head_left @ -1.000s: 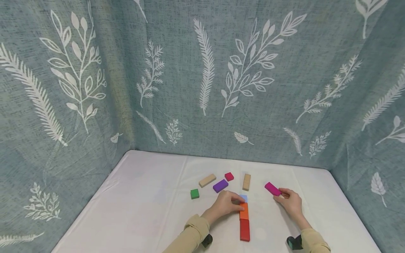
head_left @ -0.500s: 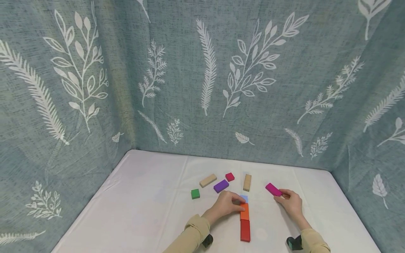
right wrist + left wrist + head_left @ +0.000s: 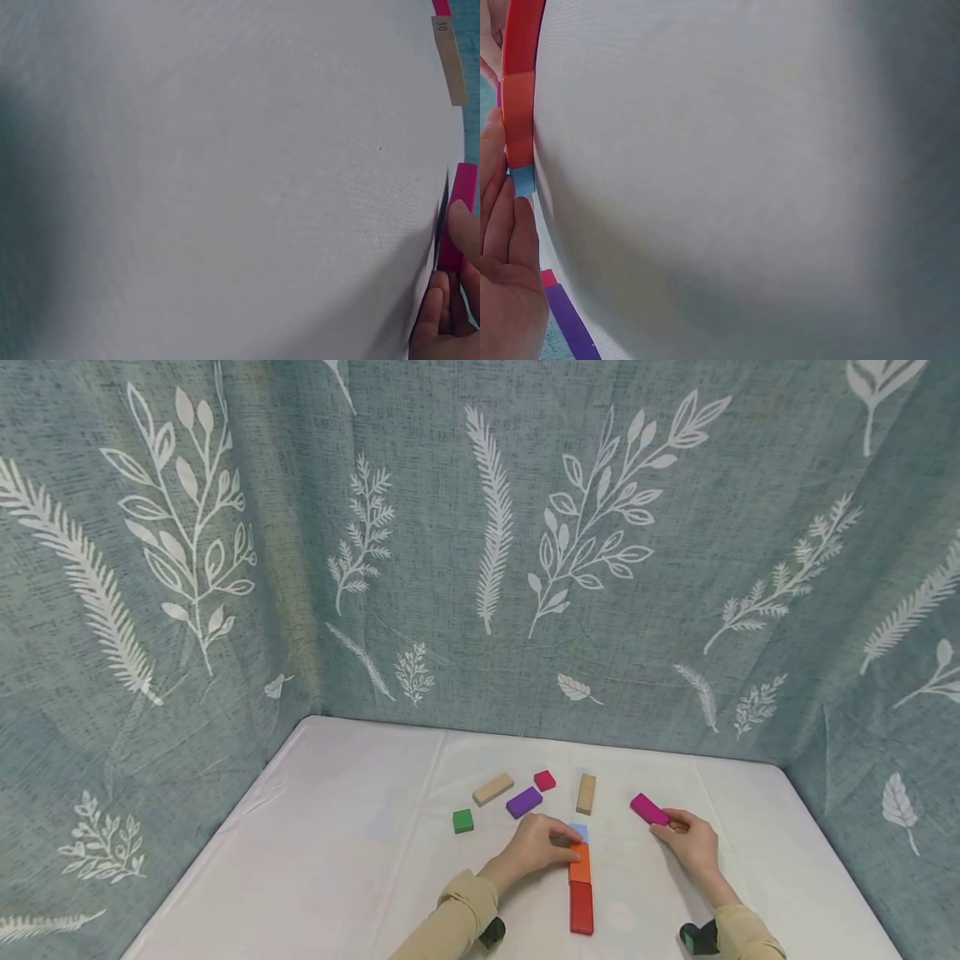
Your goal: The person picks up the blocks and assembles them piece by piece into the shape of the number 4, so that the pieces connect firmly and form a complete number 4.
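Note:
A red block (image 3: 581,907), an orange block (image 3: 580,863) and a small light blue block (image 3: 578,832) lie end to end in a row. My left hand (image 3: 536,845) spans the row's far end, thumb against the orange block and fingers at the light blue one; the left wrist view shows the fingertips at the blue block's end. On the right, my right hand (image 3: 692,838) pinches the near end of a magenta block (image 3: 648,809). In the right wrist view that magenta block (image 3: 463,186) appears slightly raised, with a shadow beside it.
Beyond the left hand lie a purple block (image 3: 524,802), a green cube (image 3: 462,821), a small crimson cube (image 3: 544,780) and two plain wooden blocks, one on the left (image 3: 492,789) and one upright-lying (image 3: 587,794). Leaf-patterned fabric (image 3: 450,568) encloses the white table (image 3: 337,860).
Both hands stay almost where they were, and the row of blocks keeps its arrangement. The whole head view shifts very slightly.

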Available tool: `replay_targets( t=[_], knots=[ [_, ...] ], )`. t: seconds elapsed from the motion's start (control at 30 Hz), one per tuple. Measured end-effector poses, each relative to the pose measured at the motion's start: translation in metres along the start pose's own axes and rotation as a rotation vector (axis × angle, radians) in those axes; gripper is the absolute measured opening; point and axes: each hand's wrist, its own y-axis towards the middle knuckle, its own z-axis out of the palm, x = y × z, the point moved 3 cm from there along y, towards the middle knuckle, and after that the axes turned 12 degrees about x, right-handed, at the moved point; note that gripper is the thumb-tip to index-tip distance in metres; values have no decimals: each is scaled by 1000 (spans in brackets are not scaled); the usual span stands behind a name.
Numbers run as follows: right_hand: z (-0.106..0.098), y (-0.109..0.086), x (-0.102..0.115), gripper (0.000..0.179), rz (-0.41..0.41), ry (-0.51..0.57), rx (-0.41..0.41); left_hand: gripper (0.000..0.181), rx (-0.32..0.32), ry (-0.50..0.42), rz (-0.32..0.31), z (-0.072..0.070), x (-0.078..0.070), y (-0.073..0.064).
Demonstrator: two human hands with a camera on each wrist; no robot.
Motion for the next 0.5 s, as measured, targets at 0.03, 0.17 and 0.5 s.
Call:
replay_targets(
  t=[0.03,0.17,0.5],
  knots=[
    [0,0,0,44,2,3,7,22,-1,2,3,0,0,0],
    [-1,0,-1,44,12,5,26,22,1,-3,-2,0,0,0],
    [-7,1,-4,45,-15,-15,47,22,5,-39,-30,1,1,3]
  ],
)
